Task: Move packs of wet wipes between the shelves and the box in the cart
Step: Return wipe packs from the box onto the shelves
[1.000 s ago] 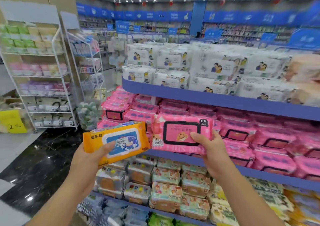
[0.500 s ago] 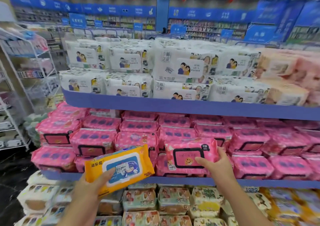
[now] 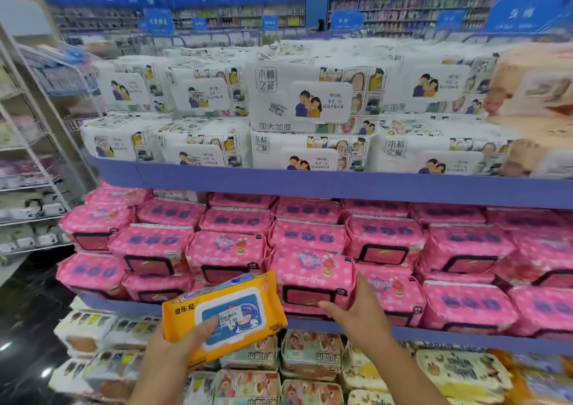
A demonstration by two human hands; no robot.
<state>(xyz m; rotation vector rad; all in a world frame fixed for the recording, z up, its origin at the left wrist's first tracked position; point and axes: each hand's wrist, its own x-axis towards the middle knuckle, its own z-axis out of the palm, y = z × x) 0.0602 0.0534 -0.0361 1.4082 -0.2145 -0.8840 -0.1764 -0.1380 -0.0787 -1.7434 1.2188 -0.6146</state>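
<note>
Left hand (image 3: 181, 344): grips orange plastic wipes pack with blue lid (image 3: 226, 314), thumb across its face, forearm below. Right hand (image 3: 359, 311): right of that pack, thumb and fingers holding pink dotted wipes pack (image 3: 313, 277) at its lower right corner.

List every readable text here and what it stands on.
"迪乐尼": orange pack
"2.00": price sticker on the orange pack
"木棉之翼": white pack
"加大加厚": same white pack
"5.00": price label on the white pack
Too blurred to read: pink pack print, blue overhead signs

The left-hand pack (image 3: 229, 308) lies left of the right-hand pack (image 3: 310, 274), which seemingly rests on the middle shelf (image 3: 465, 339).
</note>
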